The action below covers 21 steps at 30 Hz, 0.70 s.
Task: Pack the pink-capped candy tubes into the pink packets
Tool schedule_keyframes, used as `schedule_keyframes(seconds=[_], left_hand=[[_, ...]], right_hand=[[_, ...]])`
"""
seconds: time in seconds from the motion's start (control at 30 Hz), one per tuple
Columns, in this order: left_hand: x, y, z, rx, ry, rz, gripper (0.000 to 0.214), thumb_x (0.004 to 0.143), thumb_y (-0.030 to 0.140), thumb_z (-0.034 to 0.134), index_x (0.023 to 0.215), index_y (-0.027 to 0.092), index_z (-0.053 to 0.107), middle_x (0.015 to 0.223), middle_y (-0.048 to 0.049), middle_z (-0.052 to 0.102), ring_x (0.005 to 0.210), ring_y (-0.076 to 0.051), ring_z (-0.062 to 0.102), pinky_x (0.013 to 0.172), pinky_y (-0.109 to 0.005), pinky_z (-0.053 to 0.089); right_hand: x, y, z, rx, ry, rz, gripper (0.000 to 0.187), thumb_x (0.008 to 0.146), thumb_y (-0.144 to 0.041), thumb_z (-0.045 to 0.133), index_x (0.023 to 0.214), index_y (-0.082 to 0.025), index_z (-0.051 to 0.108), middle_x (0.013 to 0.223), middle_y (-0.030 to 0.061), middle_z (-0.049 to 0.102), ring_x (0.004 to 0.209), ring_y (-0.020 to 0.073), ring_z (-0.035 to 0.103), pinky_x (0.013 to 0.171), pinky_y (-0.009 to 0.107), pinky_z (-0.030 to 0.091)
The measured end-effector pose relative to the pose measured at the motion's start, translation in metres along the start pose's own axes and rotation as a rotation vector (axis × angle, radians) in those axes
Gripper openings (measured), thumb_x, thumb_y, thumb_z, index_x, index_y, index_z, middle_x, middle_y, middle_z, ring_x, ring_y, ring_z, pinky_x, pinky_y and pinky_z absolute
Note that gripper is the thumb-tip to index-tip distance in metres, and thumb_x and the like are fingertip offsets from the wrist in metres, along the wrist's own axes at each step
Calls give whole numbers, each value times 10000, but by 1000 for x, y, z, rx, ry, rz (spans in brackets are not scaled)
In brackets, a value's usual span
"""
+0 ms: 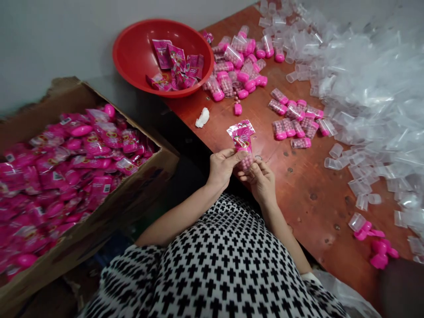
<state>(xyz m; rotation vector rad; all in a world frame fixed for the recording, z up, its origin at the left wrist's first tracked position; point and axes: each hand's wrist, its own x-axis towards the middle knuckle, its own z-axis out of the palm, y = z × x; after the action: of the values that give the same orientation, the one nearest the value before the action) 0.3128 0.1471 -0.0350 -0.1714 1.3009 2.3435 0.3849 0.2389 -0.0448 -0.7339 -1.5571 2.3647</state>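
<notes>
My left hand (pixel 221 167) is closed at the near edge of the table, its thumb and fingers pinching a pink printed packet (pixel 241 136) with shiny silvery edges. Just below the packet, a clear tube of small pink balls (pixel 246 162) shows between my hands. My right hand (pixel 261 177) has its fingertips closed around the tube's lower end. Whether the tube sits inside the packet or against it, I cannot tell. Beyond the packet, several filled tubes with pink caps (pixel 294 114) lie on the tabletop.
A red bowl (pixel 124 55) with pink packets stands at the table's back left. A cardboard box (pixel 159 165) full of filled pink packets is on my left. Empty clear tubes (pixel 374 84) heap over the right side of the wooden table (pixel 298 194). Pink caps (pixel 380 254) lie near right.
</notes>
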Motion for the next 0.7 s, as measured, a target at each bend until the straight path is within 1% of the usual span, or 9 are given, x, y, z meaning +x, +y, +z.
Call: schedule_keyframes(seconds=[0.07, 0.1, 0.3, 0.37, 0.43, 0.5, 0.57, 0.63, 0.7], left_hand=[[1, -1, -1, 1, 4, -5, 266, 555, 330, 831, 587, 125, 666, 565, 11, 613, 492, -68, 509, 499, -201, 415], [2, -2, -1, 3, 6, -2, 264, 558, 332, 830, 588, 125, 667, 563, 10, 614, 488, -68, 509, 496, -200, 413], [4, -17, -5, 134, 25, 128, 257, 660, 391, 761, 627, 146, 689, 576, 11, 628, 536, -84, 547, 565, -204, 447], [1, -20, -6, 178, 27, 158, 254, 691, 397, 738, 644, 152, 687, 597, 12, 632, 548, -84, 547, 560, -201, 441], [-4, -21, -7, 199, 14, 175, 245, 707, 389, 730, 656, 154, 683, 604, 15, 628, 545, -79, 537, 541, -194, 428], [-7, -19, -8, 156, -22, 151, 242, 721, 385, 722, 671, 152, 682, 617, 12, 628, 547, -75, 534, 534, -190, 423], [-7, -17, -10, 60, -68, 92, 264, 746, 408, 697, 704, 148, 688, 650, -1, 638, 558, -77, 543, 549, -198, 438], [-5, -15, -11, -17, -95, 45, 289, 752, 429, 687, 720, 142, 690, 665, -11, 640, 560, -82, 550, 563, -213, 456], [-2, -13, -11, -20, -92, 32, 286, 728, 420, 712, 712, 135, 694, 653, -14, 638, 555, -85, 553, 562, -219, 463]], right_hand=[[0, -1, 2, 57, -71, 86, 300, 674, -404, 770, 854, -188, 666, 723, -1, 722, 540, 97, 656, 481, 175, 542], [0, -1, 4, 58, -71, 89, 294, 670, -398, 774, 830, -179, 661, 719, 3, 723, 534, 94, 655, 477, 167, 538], [-3, 6, 15, -80, 115, -130, 207, 735, -302, 734, 871, -189, 627, 721, -33, 714, 501, 74, 638, 504, 175, 553], [-3, 8, 15, -62, 123, -126, 203, 731, -299, 736, 858, -189, 622, 698, -38, 709, 479, 74, 628, 479, 172, 542], [-2, 8, 13, 2, 75, -54, 208, 718, -313, 743, 816, -177, 621, 660, -26, 704, 463, 77, 621, 456, 164, 526], [-2, 7, 10, 74, 29, 20, 224, 702, -331, 751, 769, -165, 618, 634, -9, 704, 453, 77, 617, 436, 151, 510], [-2, 7, 9, 118, 17, 57, 241, 687, -340, 760, 752, -159, 615, 639, 7, 712, 454, 76, 618, 428, 141, 502], [-3, 7, 9, 129, 20, 66, 251, 677, -339, 768, 748, -159, 610, 644, 13, 715, 464, 79, 626, 433, 138, 504], [-4, 8, 10, 105, 25, 42, 245, 685, -331, 765, 756, -161, 604, 656, 8, 715, 482, 83, 635, 453, 147, 518]])
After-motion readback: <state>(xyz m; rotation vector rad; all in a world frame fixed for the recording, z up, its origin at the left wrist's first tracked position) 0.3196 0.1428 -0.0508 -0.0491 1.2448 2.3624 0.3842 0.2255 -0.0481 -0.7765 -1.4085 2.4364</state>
